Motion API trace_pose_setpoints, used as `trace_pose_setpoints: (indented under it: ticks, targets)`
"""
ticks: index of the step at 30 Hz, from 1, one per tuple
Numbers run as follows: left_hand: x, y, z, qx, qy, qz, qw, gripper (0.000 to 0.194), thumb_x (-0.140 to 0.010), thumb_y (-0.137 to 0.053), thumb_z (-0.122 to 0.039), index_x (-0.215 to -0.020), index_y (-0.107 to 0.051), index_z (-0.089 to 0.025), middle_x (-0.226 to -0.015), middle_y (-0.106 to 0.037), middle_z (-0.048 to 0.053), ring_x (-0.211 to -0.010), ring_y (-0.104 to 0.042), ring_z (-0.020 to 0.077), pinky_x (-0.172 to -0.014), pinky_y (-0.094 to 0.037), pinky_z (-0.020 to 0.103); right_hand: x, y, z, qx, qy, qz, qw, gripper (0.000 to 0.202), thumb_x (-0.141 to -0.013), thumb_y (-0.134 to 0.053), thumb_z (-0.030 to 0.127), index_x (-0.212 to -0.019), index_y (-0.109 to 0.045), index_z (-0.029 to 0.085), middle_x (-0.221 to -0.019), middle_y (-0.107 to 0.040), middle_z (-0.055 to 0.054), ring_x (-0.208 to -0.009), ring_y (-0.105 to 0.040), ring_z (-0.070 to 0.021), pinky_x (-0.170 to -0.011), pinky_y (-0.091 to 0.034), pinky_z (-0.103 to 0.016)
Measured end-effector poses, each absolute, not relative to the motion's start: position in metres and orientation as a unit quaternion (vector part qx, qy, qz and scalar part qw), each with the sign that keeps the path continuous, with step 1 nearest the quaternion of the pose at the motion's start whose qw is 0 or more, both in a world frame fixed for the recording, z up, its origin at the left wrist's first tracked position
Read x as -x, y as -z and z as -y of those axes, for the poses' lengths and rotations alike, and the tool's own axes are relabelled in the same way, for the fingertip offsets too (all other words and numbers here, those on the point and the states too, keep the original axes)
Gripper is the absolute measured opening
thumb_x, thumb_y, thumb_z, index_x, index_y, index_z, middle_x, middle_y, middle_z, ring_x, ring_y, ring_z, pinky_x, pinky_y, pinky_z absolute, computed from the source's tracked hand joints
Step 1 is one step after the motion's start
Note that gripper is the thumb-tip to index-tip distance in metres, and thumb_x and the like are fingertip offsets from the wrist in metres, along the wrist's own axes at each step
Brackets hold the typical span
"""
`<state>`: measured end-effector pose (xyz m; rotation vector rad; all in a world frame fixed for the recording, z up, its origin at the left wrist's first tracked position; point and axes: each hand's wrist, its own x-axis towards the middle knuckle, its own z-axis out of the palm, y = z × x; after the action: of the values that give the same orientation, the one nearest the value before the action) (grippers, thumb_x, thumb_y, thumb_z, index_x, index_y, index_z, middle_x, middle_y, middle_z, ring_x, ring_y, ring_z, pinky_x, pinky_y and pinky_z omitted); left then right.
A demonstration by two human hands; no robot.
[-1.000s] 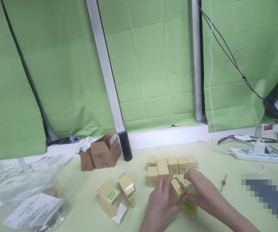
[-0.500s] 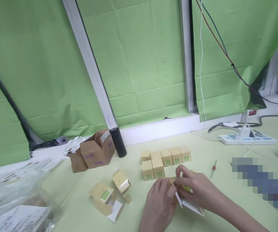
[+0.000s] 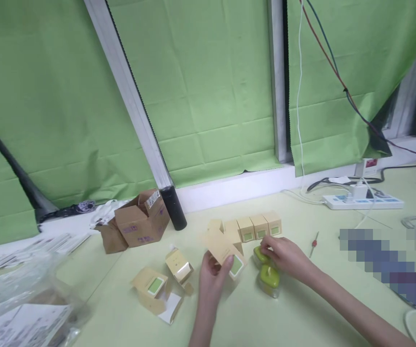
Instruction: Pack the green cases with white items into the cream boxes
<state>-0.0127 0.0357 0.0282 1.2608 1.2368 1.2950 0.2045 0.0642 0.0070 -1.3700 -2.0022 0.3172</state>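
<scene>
At the far left of the table (image 3: 114,299) I see a clear plastic bag (image 3: 66,308), with a white printed paper (image 3: 23,323) at it. Farther back stand a brown paper bag (image 3: 113,237) and, just beside it, an open cardboard box (image 3: 139,226); at the right of this box is a black cylinder (image 3: 173,208). Nearer to the person, two opened small cartons (image 3: 148,294) lie close to each other, their flaps spread.

Next comes the left hand (image 3: 213,274). It is closed, thumb against fingers, on a pale yellow carton (image 3: 220,248), which is tilted above the table and shows a green label. Behind this carton, partly hidden by it, stand closed small boxes (image 3: 260,226), several of them in a row.

To the right, two containers with green tops stand near together, a nearer container (image 3: 269,280) and a farther container (image 3: 258,256). The right hand (image 3: 280,253) has its fingers bent, the tips at the farther top; whether it grips there, I cannot tell. More right are a thin tool (image 3: 314,245) with a red part and a white power strip (image 3: 369,202).
</scene>
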Motion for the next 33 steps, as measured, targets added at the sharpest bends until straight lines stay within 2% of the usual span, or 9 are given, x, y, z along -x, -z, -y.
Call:
trace_pose_setpoints:
  ticks: [2, 5, 12, 18, 22, 26, 28, 31, 33]
  targets:
    - [0.002, -0.023, -0.036, -0.415, -0.549, -0.465, 0.557, 0.057, -0.060, -0.071, -0.047, -0.104, -0.055, -0.015, -0.098, -0.067, 0.013, -0.083, -0.064, 0.0245, -0.067, -0.048, 0.030, -0.200, -0.008, -0.055, 0.502, -0.099, 0.792, 0.334, 0.019, -0.083, -0.043, 0.018, -0.095, -0.056, 0.023, -0.093, -0.066, -0.005, -0.089, -0.061, -0.0243, -0.082, -0.046, -0.045]
    - [-0.005, -0.014, -0.036, -0.338, -0.535, -0.444, 0.634, 0.051, -0.063, -0.071, -0.047, -0.100, -0.059, -0.013, -0.081, -0.067, 0.008, -0.069, -0.062, 0.0181, -0.059, -0.044, 0.026, -0.190, -0.013, -0.041, 0.392, 0.009, 0.864, 0.316, 0.056, -0.076, -0.047, 0.006, -0.129, -0.040, 0.024, -0.136, -0.045, -0.008, -0.125, -0.040, -0.0233, -0.099, -0.038, -0.043]
    - [0.007, -0.024, -0.036, -0.248, -0.568, -0.398, 0.676, 0.034, -0.067, -0.070, -0.042, -0.084, -0.062, -0.014, -0.055, -0.053, -0.002, -0.050, -0.049, 0.0095, -0.050, -0.040, 0.022, -0.155, -0.032, -0.050, 0.227, 0.168, 0.914, 0.290, 0.037, -0.090, -0.040, 0.005, -0.122, -0.048, 0.020, -0.125, -0.058, -0.007, -0.122, -0.046, -0.0185, -0.100, -0.040, -0.039]
    - [0.051, -0.050, -0.053, -0.352, -0.624, -0.579, 0.390, 0.043, -0.074, -0.055, -0.054, -0.090, -0.059, -0.015, -0.078, -0.066, 0.008, -0.063, -0.062, 0.0174, -0.055, -0.049, 0.029, -0.126, -0.044, -0.084, 0.344, 0.110, 0.880, 0.309, 0.035, -0.086, -0.046, 0.010, -0.120, -0.048, 0.018, -0.123, -0.056, -0.012, -0.119, -0.046, -0.0235, -0.097, -0.040, -0.044]
    - [0.092, -0.060, -0.065, -0.355, -0.597, -0.673, 0.255, 0.066, -0.056, -0.072, -0.052, -0.104, -0.051, -0.013, -0.096, -0.065, 0.016, -0.084, -0.063, 0.0288, -0.070, -0.050, 0.041, -0.122, -0.034, -0.105, 0.425, 0.077, 0.851, 0.297, 0.062, -0.063, -0.074, 0.021, -0.117, -0.048, 0.007, -0.128, -0.046, -0.026, -0.122, -0.039, -0.0390, -0.097, -0.032, -0.055]
    - [0.113, -0.065, -0.068, -0.335, -0.555, -0.751, 0.122, 0.104, -0.045, -0.078, -0.046, -0.126, -0.030, -0.004, -0.128, -0.040, 0.033, -0.124, -0.030, 0.0469, -0.095, -0.026, 0.061, -0.131, -0.024, -0.103, 0.449, 0.045, 0.848, 0.279, 0.045, -0.062, -0.074, 0.017, -0.102, -0.054, 0.013, -0.122, -0.052, -0.018, -0.117, -0.044, -0.0354, -0.096, -0.033, -0.051]
    - [0.110, -0.063, -0.065, -0.356, -0.533, -0.767, 0.029, 0.103, -0.054, -0.071, -0.049, -0.132, -0.020, -0.004, -0.138, -0.024, 0.032, -0.131, -0.014, 0.0464, -0.100, -0.015, 0.062, -0.138, -0.025, -0.093, 0.450, 0.029, 0.847, 0.281, 0.042, -0.063, -0.074, 0.016, -0.099, -0.053, 0.016, -0.109, -0.059, -0.012, -0.104, -0.053, -0.0297, -0.087, -0.041, -0.043]
    - [0.088, -0.054, -0.054, -0.579, -0.450, -0.680, -0.008, 0.083, -0.063, -0.065, -0.043, -0.130, -0.027, -0.012, -0.136, -0.034, 0.023, -0.129, -0.027, 0.0390, -0.102, -0.023, 0.057, -0.145, -0.030, -0.072, 0.452, 0.005, 0.841, 0.297, 0.041, -0.063, -0.073, 0.015, -0.096, -0.050, 0.019, -0.097, -0.061, -0.005, -0.089, -0.057, -0.0236, -0.074, -0.046, -0.034]
    - [0.064, -0.048, -0.044, -0.757, -0.375, -0.529, 0.086, 0.075, -0.067, -0.064, -0.030, -0.132, -0.028, -0.021, -0.137, -0.038, 0.014, -0.128, -0.033, 0.0304, -0.103, -0.029, 0.049, -0.149, -0.032, -0.058, 0.459, -0.009, 0.832, 0.312, 0.039, -0.066, -0.071, 0.016, -0.096, -0.047, 0.020, -0.095, -0.061, -0.004, -0.086, -0.058, -0.0227, -0.069, -0.046, -0.032]
